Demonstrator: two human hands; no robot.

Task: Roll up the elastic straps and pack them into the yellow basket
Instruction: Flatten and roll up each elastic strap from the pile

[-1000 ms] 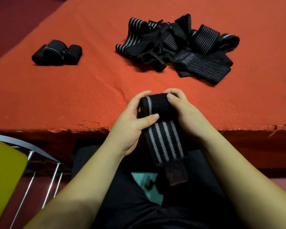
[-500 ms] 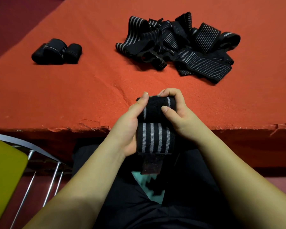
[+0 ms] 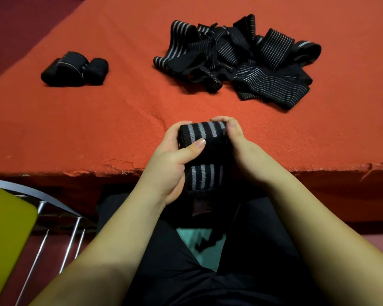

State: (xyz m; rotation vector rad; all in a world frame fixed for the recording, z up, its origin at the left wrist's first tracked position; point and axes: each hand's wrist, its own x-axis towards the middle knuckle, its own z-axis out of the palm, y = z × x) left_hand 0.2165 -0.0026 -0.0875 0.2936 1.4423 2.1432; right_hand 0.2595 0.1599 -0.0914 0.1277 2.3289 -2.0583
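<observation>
Both hands clamp one half-rolled strap (image 3: 205,149) at table (image 3: 97,133) edge: left hand (image 3: 170,164) w/ thumb across roll, right hand (image 3: 241,149) pinching its far end, roll axis running left-right, loose tail hanging toward lap, nearer the left palm.

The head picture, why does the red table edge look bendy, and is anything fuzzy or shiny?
In the head view, the wide lens curves the orange-red cloth-covered table at its front edge; the loose pile of black striped elastic straps throws soft shadows toward the camera; no glare shows; the forearms at the bottom look slightly soft, while the half-rolled black strap with grey stripes stays sharp.
</observation>
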